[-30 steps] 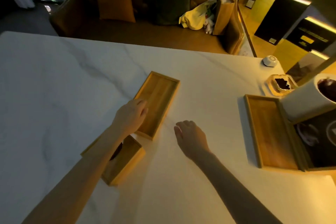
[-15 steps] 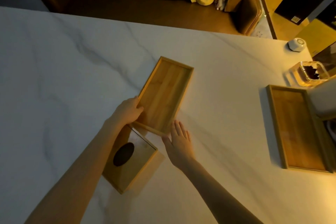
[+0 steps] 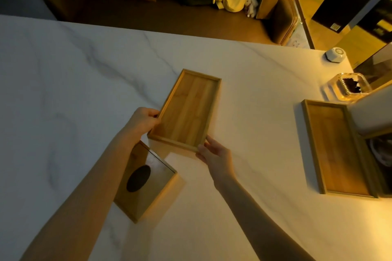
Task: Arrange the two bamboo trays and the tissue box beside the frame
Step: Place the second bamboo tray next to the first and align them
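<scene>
A shallow bamboo tray [image 3: 188, 110] lies at an angle in the middle of the marble table. My left hand [image 3: 143, 122] grips its near left corner, and my right hand [image 3: 214, 154] holds its near right corner. A bamboo tissue box [image 3: 146, 180] with a dark oval slot sits just below the tray, partly hidden under my left forearm. The second bamboo tray [image 3: 337, 150] lies at the right, alongside a dark frame [image 3: 381, 165] that is cut off by the picture's edge.
A white cylinder [image 3: 371, 116] overlaps the second tray's far right corner. A clear glass dish [image 3: 350, 87] with dark contents and a small white puck [image 3: 336, 54] sit at the far right. The table's far edge borders a bench with cushions and bags.
My right hand moved from the bare table to the tray's near right corner and closed on it. My left hand curled around the left corner. The tray turned slightly.
</scene>
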